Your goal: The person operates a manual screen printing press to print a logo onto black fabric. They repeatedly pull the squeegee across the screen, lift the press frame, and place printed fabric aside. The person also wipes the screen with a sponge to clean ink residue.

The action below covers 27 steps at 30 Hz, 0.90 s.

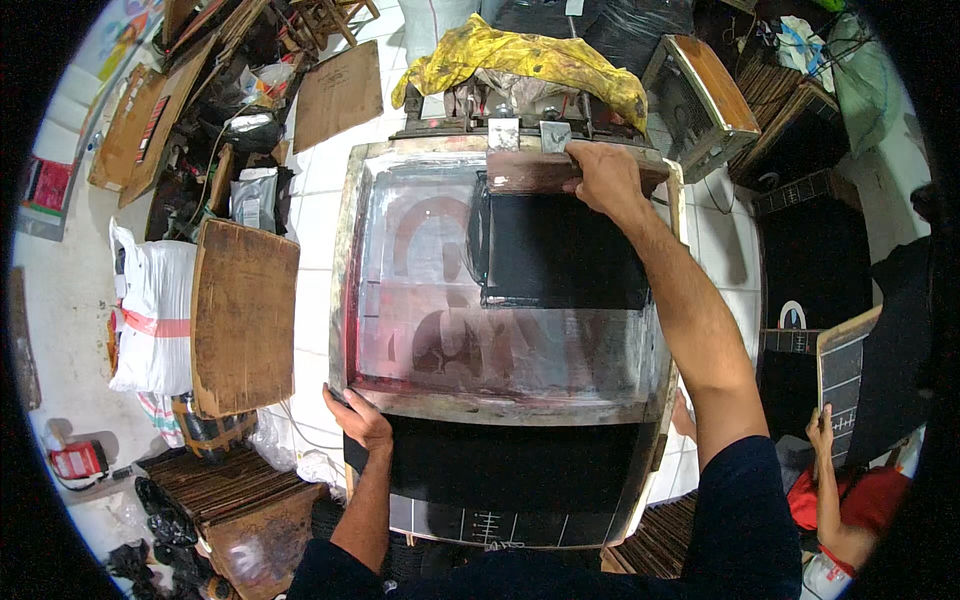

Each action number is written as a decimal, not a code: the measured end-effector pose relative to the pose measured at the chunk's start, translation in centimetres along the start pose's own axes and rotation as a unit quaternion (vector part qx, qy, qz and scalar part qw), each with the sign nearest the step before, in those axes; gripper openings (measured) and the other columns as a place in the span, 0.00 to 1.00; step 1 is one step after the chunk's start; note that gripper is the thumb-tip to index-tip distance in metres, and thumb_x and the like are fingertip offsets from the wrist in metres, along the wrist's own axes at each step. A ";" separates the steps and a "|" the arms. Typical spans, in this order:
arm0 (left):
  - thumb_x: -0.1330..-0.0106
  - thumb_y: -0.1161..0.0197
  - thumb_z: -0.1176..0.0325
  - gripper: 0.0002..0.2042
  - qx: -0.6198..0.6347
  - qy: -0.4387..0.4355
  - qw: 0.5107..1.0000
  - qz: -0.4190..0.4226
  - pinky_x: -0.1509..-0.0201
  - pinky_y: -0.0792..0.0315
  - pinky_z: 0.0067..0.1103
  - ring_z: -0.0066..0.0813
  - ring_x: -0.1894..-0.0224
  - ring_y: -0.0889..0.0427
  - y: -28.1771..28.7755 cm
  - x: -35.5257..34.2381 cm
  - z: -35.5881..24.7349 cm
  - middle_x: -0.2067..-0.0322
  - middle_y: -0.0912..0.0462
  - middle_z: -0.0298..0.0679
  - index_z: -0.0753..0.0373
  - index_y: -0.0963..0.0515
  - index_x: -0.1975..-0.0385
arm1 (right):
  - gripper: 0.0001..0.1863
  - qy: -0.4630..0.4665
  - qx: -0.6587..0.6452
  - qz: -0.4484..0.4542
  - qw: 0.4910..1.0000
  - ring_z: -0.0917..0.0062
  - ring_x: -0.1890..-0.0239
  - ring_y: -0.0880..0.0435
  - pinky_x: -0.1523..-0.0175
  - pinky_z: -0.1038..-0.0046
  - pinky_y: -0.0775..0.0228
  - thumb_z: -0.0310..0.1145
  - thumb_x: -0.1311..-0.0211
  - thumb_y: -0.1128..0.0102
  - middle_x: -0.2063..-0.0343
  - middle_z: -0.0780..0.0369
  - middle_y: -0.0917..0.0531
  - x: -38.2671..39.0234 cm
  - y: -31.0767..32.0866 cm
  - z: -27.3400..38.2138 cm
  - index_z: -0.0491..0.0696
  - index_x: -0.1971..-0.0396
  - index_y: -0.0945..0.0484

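A screen printing frame (pixel 347 240) with a worn wooden border lies in front of me. Its mesh has a black inked rectangle (pixel 570 250) toward the far right and reddish, greyish stains elsewhere. My right hand (pixel 610 180) is closed round a wooden squeegee (pixel 525 172) at the frame's far end; the squeegee's lower edge meets the top of the black patch. At the near left corner, my left hand (pixel 362 420) grips the frame's border. Under the frame, a black sheet with white line marks (pixel 440 512) sticks out on my side, lying on a board.
Metal hinge clamps (pixel 556 136) hold the frame's far side, below a stained yellow cloth (pixel 530 60). A wooden board (pixel 245 315) leans against a white sack (pixel 155 310) at left. At right, another person's hand (pixel 820 432) holds a board with black material (pixel 848 380).
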<state>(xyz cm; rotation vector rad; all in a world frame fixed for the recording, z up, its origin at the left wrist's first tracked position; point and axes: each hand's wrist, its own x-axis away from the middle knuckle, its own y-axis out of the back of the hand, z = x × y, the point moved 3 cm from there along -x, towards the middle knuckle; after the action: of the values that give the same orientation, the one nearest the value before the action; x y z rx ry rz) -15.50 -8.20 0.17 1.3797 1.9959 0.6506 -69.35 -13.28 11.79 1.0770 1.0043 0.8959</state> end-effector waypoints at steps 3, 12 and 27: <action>0.20 0.53 0.55 0.30 -0.006 0.018 1.000 0.010 0.27 0.41 0.41 0.63 0.31 0.33 -0.1 0.0 0.4 0.32 0.33 0.65 0.75 0.40 0.29 | 0.18 0.010 0.031 -0.049 0.998 0.63 0.54 0.13 0.49 0.56 0.26 0.35 0.53 0.21 0.62 0.61 0.12 0.0 -1.4 0.3 0.52 0.61 0.17; 0.19 0.53 0.57 0.29 -0.031 0.001 0.999 0.009 0.26 0.41 0.41 0.62 0.30 0.34 -0.4 -0.3 1.6 0.32 0.34 0.65 0.76 0.41 0.29 | 0.16 0.172 0.027 0.023 0.984 0.69 0.52 0.17 0.48 0.62 0.29 0.29 0.51 0.28 0.61 0.65 0.15 4.8 -0.8 5.4 0.54 0.60 0.19; 0.19 0.54 0.57 0.30 -0.027 -0.038 0.999 0.007 0.27 0.40 0.42 0.64 0.31 0.33 -0.2 -0.2 0.7 0.33 0.34 0.68 0.78 0.41 0.30 | 0.10 0.070 0.000 -0.066 0.995 0.65 0.61 0.18 0.56 0.61 0.33 0.26 0.49 0.34 0.70 0.64 0.19 8.5 1.4 4.4 0.52 0.66 0.21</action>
<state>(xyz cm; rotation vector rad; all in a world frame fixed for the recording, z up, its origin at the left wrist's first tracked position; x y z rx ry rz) -15.04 -8.40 -0.39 1.3668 1.8986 0.6434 -62.74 -6.19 12.09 0.9462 1.1778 0.8720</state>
